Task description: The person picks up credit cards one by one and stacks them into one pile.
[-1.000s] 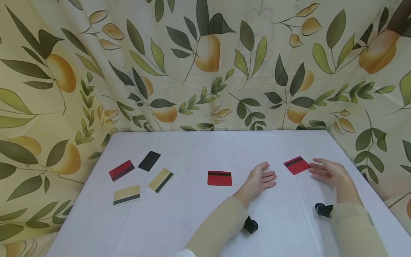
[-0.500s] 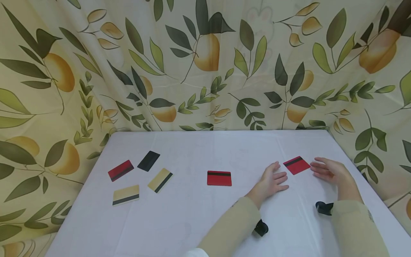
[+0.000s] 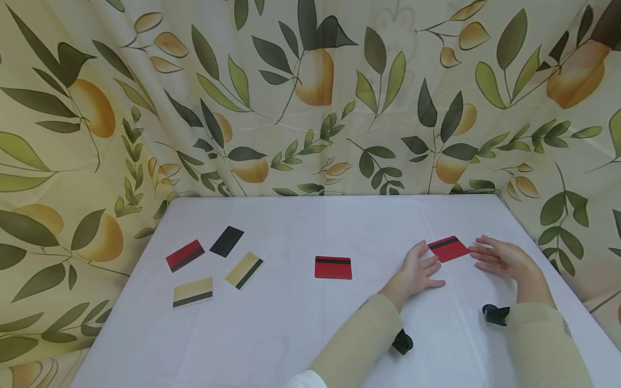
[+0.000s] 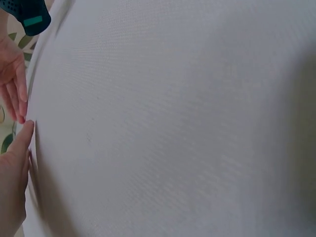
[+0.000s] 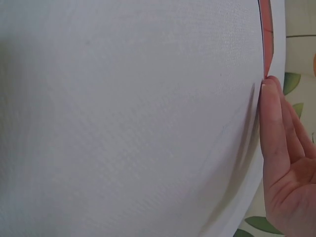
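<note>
Sleeves of tan cloth enter at the bottom right of the frame, a small black gadget showing beside each cuff. Left hand, right of centre, is well open, its fingers apart and nothing in its grip. Right hand, nearer the right edge, is open too, fingers close together and nearly straight, likewise gripping nothing. Between them, in the right part of the frame, a red card lies flat and slanted, dark stripe along its upper left side. Right fingertips meet its right corner (the right wrist view shows this best); left fingers are at its left end, though I cannot tell whether they touch it.

Near the middle of the frame lies a second red card, stripe uppermost. Farther left, one gold card sits lowest, another gold card tilts to its right, and beyond them are a third red card and a black card. All rest on a white tablecloth. Behind hangs a curtain printed with leaves and orange fruit.
</note>
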A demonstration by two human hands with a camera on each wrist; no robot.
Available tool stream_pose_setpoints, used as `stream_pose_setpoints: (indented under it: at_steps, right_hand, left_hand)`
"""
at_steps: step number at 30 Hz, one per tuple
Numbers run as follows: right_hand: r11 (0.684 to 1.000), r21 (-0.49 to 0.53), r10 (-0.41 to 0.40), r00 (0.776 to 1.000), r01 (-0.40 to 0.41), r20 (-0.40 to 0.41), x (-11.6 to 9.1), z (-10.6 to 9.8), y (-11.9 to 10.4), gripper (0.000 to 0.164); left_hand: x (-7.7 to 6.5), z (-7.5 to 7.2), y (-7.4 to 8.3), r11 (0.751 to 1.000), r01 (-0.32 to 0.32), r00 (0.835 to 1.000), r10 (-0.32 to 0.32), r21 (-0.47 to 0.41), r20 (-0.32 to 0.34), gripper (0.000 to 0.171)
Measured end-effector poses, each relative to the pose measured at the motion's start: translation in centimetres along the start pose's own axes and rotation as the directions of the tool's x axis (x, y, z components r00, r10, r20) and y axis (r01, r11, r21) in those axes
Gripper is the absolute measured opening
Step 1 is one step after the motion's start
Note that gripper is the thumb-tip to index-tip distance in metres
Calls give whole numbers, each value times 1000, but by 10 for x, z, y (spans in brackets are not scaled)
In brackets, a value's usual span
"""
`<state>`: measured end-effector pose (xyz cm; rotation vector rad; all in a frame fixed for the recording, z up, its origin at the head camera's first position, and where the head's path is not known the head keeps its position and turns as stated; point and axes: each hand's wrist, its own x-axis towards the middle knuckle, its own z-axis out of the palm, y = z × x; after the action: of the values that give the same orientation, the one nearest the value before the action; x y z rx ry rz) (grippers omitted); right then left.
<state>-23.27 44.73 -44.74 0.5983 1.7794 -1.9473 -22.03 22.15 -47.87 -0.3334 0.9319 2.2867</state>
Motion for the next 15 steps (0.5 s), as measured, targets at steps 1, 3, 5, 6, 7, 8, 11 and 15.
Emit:
stream_pose_setpoints:
  at_steps: [1, 3, 5, 6, 7, 8, 11, 15]
  right_hand:
    - [1000, -13, 3, 1000, -3, 2, 0, 0, -1, 73]
    - [999, -49, 5, 1000, -5, 2, 0, 2, -2, 77]
    - [995, -99, 2, 1000, -2, -2, -1, 3, -3, 77]
    - [992, -126, -3, 1000, 2, -2, -1, 3, -3, 76]
    - [989, -151, -6, 1000, 6, -4, -1, 4, -3, 76]
    - [985, -171, -9, 1000, 8, -9, -1, 5, -4, 75]
    - [979, -204, -15, 1000, 11, -20, 0, 7, -6, 74]
    - [974, -225, -13, 1000, 7, -28, 1, 10, -8, 75]
  left_hand:
    - [0, 1, 0, 1000, 5, 1000, -5, 3, 7, 60]
    - [1, 1, 1, 1000, 16, 1000, -16, 4, 16, 60]
    - [1, 1, 1, 1000, 25, 999, -25, 2, 20, 61]
    - [1, 1, 1, 1000, 29, 999, -29, 0, 20, 62]
    - [1, 0, 1, 1000, 31, 999, -31, -6, 16, 63]
    - [1, 0, 1, 999, 32, 999, -32, -17, 10, 63]
    - [1, -1, 0, 998, 30, 1000, -30, -47, -5, 63]
    - [1, -2, -2, 995, 28, 999, -30, -96, -16, 63]
